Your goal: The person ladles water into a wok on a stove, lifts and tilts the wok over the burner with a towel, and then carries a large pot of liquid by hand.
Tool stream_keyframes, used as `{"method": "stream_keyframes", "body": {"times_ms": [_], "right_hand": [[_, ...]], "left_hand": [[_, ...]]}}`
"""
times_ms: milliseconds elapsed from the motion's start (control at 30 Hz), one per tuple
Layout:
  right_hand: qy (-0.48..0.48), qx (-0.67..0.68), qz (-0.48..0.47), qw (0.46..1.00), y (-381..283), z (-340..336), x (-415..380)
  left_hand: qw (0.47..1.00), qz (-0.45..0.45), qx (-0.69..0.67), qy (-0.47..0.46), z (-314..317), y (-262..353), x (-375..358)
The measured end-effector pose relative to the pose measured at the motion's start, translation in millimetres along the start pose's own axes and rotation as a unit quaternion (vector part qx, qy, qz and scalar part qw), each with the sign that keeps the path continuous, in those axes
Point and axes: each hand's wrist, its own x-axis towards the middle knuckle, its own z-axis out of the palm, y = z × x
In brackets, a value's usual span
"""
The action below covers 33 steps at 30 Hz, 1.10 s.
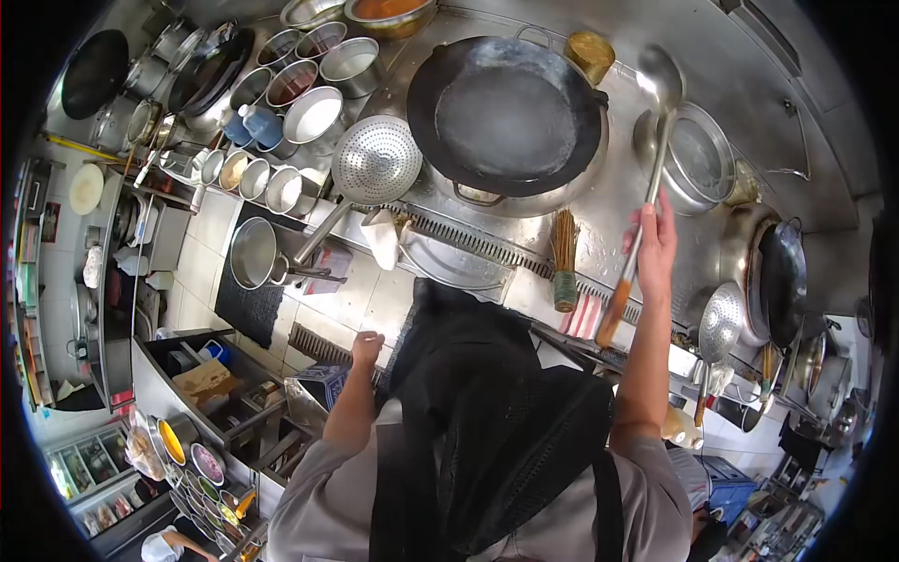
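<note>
My right hand [655, 245] grips the long handle of a ladle [662, 131], its metal bowl pointing away from me and its wooden end near the counter's front edge. Loosely curled, my left hand [367, 347] hangs low beside my body, with nothing visible in it. In front of me a large black wok [506, 112] sits on the stove, its inside greyish and hazy. A bamboo brush [565, 258] lies on the counter between the wok and my right hand. To the right of the ladle is a metal basin [698, 157] of clear liquid.
A perforated skimmer [376, 159] rests left of the wok, near several metal pots [352, 67] and small seasoning containers [285, 190]. A saucepan [254, 253] is at the left. Another skimmer [721, 323] and a second wok [783, 281] stand at the right. A striped cloth [584, 314] lies on the front edge.
</note>
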Motion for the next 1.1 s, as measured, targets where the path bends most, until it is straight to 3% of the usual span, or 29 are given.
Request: {"method": "stream_keyframes", "body": {"times_ms": [67, 100, 167, 333, 500, 667, 1100], "right_hand": [[-0.038, 0.101, 0.03, 0.994, -12.1, 21.4, -13.7], [-0.031, 0.047, 0.025, 0.998, -21.6, 23.9, -8.9], [-0.025, 0.039, 0.043, 0.998, 6.3, 61.3, -18.7], [-0.113, 0.054, 0.116, 0.985, -2.3, 146.4, -14.2], [-0.13, 0.006, 0.173, 0.976, -1.5, 198.0, -2.0], [-0.148, -0.01, 0.18, 0.972, 8.4, 221.8, 10.1], [-0.167, -0.024, 0.206, 0.964, 2.3, 242.0, 13.8]], "left_hand": [[1.0, 0.019, -0.009, 0.008, -11.9, 28.5, 3.9], [0.998, 0.022, -0.05, -0.038, 32.7, 40.2, 17.1], [0.995, 0.041, -0.075, -0.044, 3.3, 55.4, 44.9], [0.993, 0.033, -0.109, -0.026, -42.4, 65.4, 95.5], [0.994, -0.049, -0.096, -0.025, -80.1, 51.2, 117.3], [0.987, -0.089, -0.13, -0.02, -99.8, 18.8, 137.9], [0.985, -0.064, -0.145, -0.071, -100.8, 63.3, 159.4]]}}
